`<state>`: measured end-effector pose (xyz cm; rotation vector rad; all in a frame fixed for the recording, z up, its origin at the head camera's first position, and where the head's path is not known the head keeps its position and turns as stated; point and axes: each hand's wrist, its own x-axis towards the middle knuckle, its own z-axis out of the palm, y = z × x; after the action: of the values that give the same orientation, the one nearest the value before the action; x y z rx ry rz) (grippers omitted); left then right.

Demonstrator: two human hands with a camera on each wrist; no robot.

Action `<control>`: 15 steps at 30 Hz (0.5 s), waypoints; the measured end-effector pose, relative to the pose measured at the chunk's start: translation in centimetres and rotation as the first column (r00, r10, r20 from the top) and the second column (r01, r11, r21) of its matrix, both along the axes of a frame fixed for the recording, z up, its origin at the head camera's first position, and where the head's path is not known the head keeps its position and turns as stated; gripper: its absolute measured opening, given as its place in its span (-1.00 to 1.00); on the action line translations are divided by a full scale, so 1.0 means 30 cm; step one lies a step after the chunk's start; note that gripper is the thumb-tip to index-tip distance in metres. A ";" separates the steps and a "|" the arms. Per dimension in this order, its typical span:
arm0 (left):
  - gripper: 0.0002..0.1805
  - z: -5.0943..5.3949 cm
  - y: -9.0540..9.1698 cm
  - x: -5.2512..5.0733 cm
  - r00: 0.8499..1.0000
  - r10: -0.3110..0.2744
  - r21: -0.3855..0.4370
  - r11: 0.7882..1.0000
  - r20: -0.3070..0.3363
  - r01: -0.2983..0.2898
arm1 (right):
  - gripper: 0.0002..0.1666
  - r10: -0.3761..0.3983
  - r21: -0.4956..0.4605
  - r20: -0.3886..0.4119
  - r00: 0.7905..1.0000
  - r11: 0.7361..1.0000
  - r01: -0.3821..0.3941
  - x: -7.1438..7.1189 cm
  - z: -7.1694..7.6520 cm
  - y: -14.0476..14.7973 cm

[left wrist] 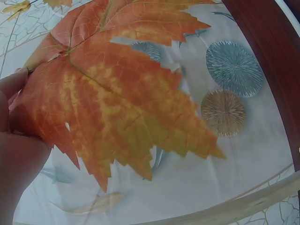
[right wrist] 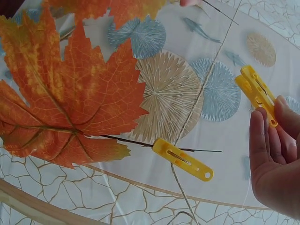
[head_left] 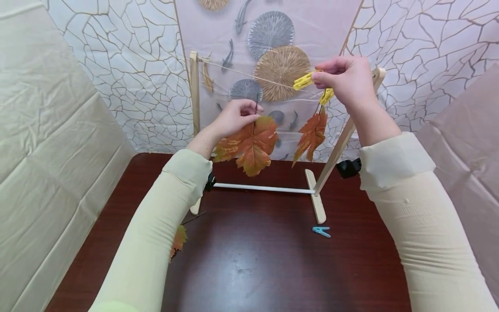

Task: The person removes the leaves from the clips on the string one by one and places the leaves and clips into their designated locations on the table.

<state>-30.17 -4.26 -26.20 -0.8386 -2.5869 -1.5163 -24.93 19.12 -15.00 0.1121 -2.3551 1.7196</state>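
My left hand (head_left: 238, 117) pinches the dark stem of an orange and yellow-green maple leaf (head_left: 255, 145), which hangs below the string (head_left: 249, 77). The same leaf (left wrist: 112, 93) fills much of the left wrist view. Up at the right, my right hand (head_left: 347, 80) holds a yellow clothespin (head_left: 303, 81) between thumb and fingers, apart from the string. A second yellow clothespin (right wrist: 183, 159) clips the stem of another orange leaf (right wrist: 70, 108) to the string near the right post.
The string runs between two wooden posts (head_left: 195, 93) joined by a white bar (head_left: 265, 188). On the dark red table (head_left: 241, 268) lie a blue clothespin (head_left: 321, 232) at the right and a leaf (head_left: 179, 239) beside my left sleeve. Patterned cloth (head_left: 128, 65) hangs behind.
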 end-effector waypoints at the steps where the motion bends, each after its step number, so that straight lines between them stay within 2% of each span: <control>1: -0.75 -0.001 -0.001 0.001 1.000 0.002 0.004 1.000 0.004 -0.002 | -0.88 0.005 -0.004 0.001 1.000 1.000 -0.005 0.001 -0.001 0.002; 4: -0.76 -0.003 -0.005 0.004 1.000 0.013 0.009 1.000 0.012 -0.013 | -0.87 0.010 0.015 0.010 1.000 1.000 -0.010 0.006 -0.006 0.008; 7: -0.78 -0.003 -0.008 0.006 1.000 0.019 0.002 1.000 0.013 -0.019 | -0.87 0.010 0.093 0.027 1.000 0.996 -0.012 0.014 -0.013 0.015; 11: -0.78 -0.003 -0.008 0.006 1.000 0.006 -0.059 0.998 -0.014 -0.007 | -0.74 0.018 0.179 0.040 0.999 0.983 -0.025 0.024 -0.022 0.019; 15: -0.78 -0.005 -0.008 0.007 0.999 -0.008 -0.126 0.992 -0.032 0.004 | -0.70 0.030 0.197 0.046 0.998 0.980 -0.038 0.030 -0.028 0.023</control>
<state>-29.97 -4.51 -26.36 -0.8739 -2.6823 -1.3413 -24.02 19.81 -15.84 0.1499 -2.5656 1.5124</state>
